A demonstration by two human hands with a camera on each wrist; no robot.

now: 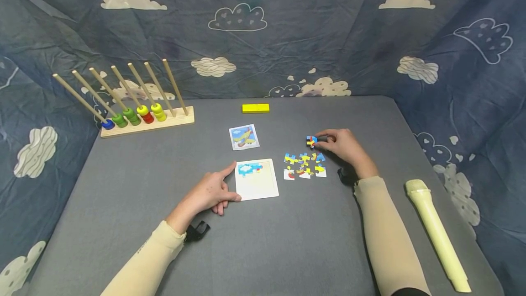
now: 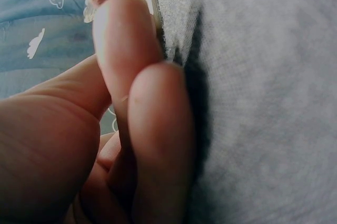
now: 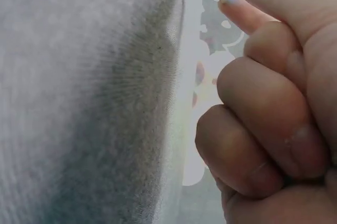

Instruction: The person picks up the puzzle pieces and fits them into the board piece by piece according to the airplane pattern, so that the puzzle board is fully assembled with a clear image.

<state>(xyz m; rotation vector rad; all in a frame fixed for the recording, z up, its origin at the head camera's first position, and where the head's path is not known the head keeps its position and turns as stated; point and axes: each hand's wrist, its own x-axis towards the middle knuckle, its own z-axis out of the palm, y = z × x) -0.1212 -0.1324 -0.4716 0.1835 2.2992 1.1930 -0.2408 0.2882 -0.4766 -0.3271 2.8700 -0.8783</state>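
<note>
A white puzzle tray [image 1: 258, 187] lies flat on the table, with joined blue-and-white pieces [image 1: 249, 169] at its upper left. My left hand [image 1: 210, 191] holds the tray's left side, the index finger at the upper corner and the thumb at the lower one. In the left wrist view, blurred fingertips [image 2: 160, 113] fill the middle. Between thumb and index finger my right hand [image 1: 343, 146] pinches a puzzle piece [image 1: 312, 141] of blue, yellow and red. Several loose puzzle pieces [image 1: 304, 171] lie just below it. The right wrist view shows the other fingers [image 3: 263, 113] curled in.
Behind the tray lies a picture card [image 1: 244, 137] of a yellow airplane. A yellow block [image 1: 255, 108] is near the back edge. A wooden peg stand [image 1: 148, 125] with coloured beads stands at the back left. To the right of my right forearm lies a pale yellow microphone-shaped object [image 1: 437, 234].
</note>
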